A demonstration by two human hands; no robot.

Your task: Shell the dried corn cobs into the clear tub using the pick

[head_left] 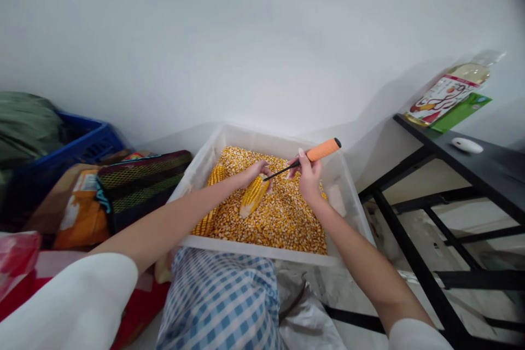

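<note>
Over a white plastic bin of loose corn kernels, my left hand grips the far end of a corn cob. Part of this cob shows bare where kernels are gone. My right hand is closed around a screwdriver with an orange handle and a thin dark shaft. The shaft points down to the left, and its tip meets the cob near my left fingers. More corn cobs with full rows of kernels lie along the bin's left side.
A black table at the right bears a bottle, a green packet and a small white object. To the left are a blue crate, a dark mesh bag and cartons. A white wall rises behind the bin.
</note>
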